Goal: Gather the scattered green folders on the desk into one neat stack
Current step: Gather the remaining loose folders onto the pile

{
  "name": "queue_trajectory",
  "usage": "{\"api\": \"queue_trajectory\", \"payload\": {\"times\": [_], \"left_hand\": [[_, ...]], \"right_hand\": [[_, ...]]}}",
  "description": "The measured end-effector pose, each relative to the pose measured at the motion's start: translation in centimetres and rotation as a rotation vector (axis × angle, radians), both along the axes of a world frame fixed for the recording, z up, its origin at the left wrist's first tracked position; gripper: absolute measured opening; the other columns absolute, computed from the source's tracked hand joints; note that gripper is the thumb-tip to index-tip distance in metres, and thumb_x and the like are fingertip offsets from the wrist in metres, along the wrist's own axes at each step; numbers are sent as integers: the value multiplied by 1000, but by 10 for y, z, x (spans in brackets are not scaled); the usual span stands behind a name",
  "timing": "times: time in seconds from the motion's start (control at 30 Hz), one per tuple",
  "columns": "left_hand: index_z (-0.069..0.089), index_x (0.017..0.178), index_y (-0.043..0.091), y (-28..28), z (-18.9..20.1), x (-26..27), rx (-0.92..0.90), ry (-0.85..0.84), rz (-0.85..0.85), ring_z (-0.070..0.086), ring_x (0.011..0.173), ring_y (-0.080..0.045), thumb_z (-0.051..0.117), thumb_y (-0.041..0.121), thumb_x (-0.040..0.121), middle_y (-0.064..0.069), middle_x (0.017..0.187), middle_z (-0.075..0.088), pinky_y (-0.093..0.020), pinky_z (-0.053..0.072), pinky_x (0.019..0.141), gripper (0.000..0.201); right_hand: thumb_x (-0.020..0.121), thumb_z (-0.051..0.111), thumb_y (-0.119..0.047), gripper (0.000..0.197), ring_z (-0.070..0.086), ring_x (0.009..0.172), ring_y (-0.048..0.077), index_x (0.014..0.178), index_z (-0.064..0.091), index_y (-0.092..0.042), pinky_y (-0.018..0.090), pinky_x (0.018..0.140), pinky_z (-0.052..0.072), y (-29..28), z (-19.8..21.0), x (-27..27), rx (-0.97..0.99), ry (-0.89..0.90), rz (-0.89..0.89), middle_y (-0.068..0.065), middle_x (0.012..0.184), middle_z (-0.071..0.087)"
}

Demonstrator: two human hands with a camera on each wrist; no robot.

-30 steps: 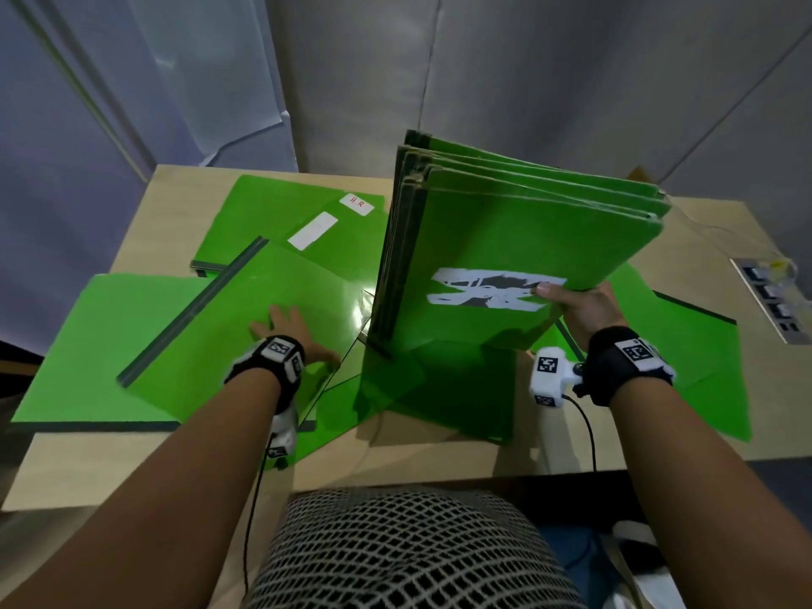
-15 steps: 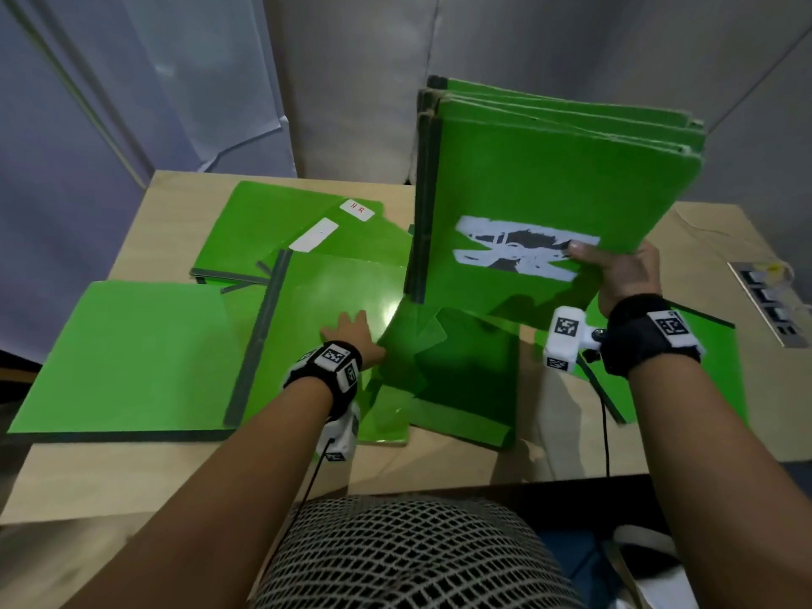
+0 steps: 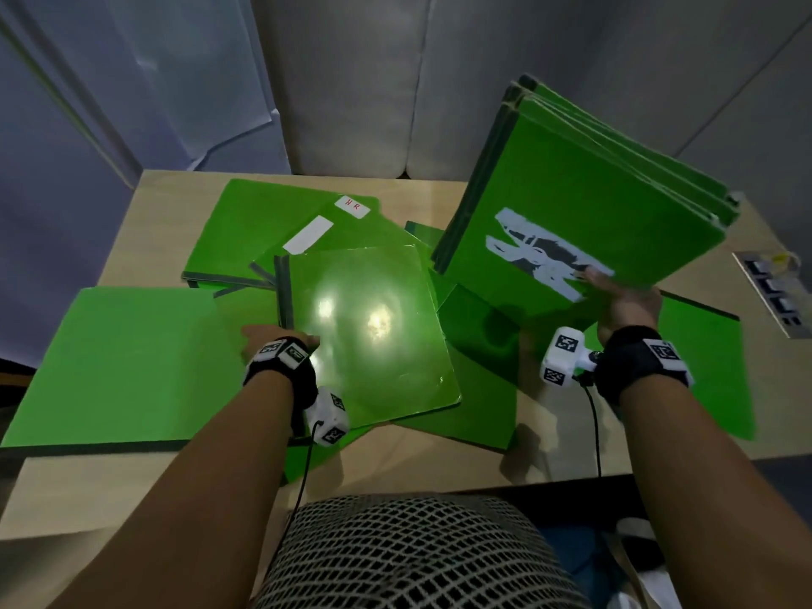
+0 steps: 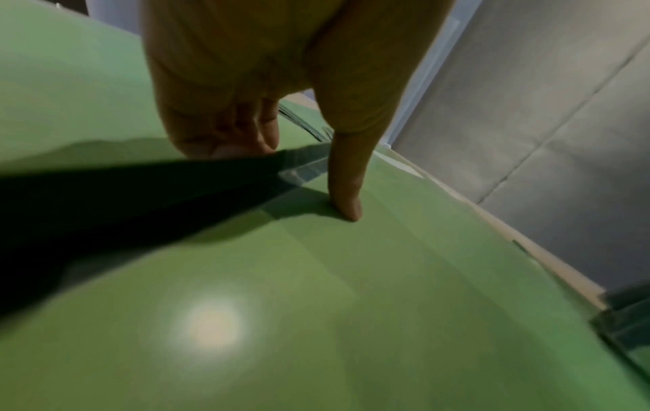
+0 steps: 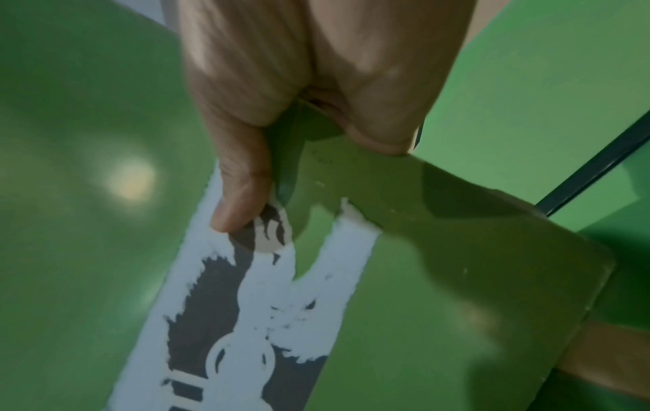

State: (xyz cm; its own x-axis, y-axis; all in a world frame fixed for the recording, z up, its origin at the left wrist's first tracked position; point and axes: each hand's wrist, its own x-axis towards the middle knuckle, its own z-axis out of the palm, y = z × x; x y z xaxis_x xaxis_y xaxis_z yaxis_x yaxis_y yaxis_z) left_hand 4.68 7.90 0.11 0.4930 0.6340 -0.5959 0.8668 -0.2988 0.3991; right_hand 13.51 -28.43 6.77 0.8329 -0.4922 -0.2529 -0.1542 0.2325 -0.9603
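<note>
Right of the glossy folder (image 3: 369,331), your right hand (image 3: 626,301) pinches the bundle (image 3: 571,222) clear, likely to receive it, while your left hand (image 3: 268,340) grips its spine edge.

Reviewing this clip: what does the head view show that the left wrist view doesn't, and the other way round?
Only the head view shows the right hand gripping the raised bundle of folders, the labelled folders lying at the back, and the desk.

Only the left wrist view shows the thumb pressed on top of the glossy folder's cover, with the fingers curled under its dark spine edge.

Both show the left hand holding the glossy folder, a light glare on its cover.
</note>
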Motion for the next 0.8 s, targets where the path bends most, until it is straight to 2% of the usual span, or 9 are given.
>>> {"api": "queue_trajectory", "payload": {"times": [0.07,0.17,0.27,0.33,0.43,0.53,0.63,0.73,0.8], "left_hand": [[44,139,15,-3,-4,5,-122,-6,69,52,122,-36,66,21,87,-13,138,47,-43,46,101,58],[43,133,2,-16,1,24,-239,-80,191,59,109,-38,75,32,77,-18,128,57,-47,49,95,72],[35,137,2,-27,2,40,-267,-48,213,55,116,-38,76,38,73,-17,135,51,-46,47,98,85],[38,139,3,-31,2,43,-255,-46,225,54,119,-36,72,43,74,-15,138,49,-44,46,98,84],[42,140,3,-33,-9,47,-367,-169,266,50,128,-34,68,35,81,-16,143,47,-41,43,101,72],[43,141,3,-35,-13,50,-470,-250,324,43,135,-31,63,27,88,-16,147,43,-39,40,105,62],[38,143,4,-39,-3,54,-467,-206,348,49,128,-30,59,26,91,-14,143,47,-36,42,94,59],[32,145,2,-42,9,62,-347,-326,356,51,124,-33,60,13,90,-15,141,47,-35,43,97,63],[31,145,1,-45,19,69,-280,-421,281,47,128,-35,60,11,90,-18,143,45,-42,40,106,63]], "right_hand": [[28,88,-29,94,71,89,20,114,64,0,30,70,57,-1,1,0,-18,31,21,8,105,71],[22,87,-33,96,71,84,18,111,65,-3,27,68,56,-3,2,-1,-39,21,36,8,106,71],[20,88,-39,109,66,102,21,120,61,-6,35,90,53,-7,1,0,-59,78,14,6,114,68],[19,92,-42,125,57,118,26,132,52,-7,44,106,42,-6,1,-2,-69,97,11,8,128,61],[21,94,-45,145,43,133,30,146,31,-8,45,114,30,-5,4,-2,-72,141,20,13,144,46],[30,94,-37,135,43,133,30,145,31,-5,41,111,34,1,15,-6,-42,143,21,13,143,46],[30,92,-33,120,55,121,28,136,45,-7,32,95,43,-6,11,-2,-13,123,49,10,131,59],[18,95,-43,138,55,121,27,140,42,-8,44,107,39,-18,-6,7,6,80,53,9,132,58],[37,95,-33,113,57,116,24,134,46,-5,46,107,39,-9,8,4,26,61,55,6,125,62]]}}
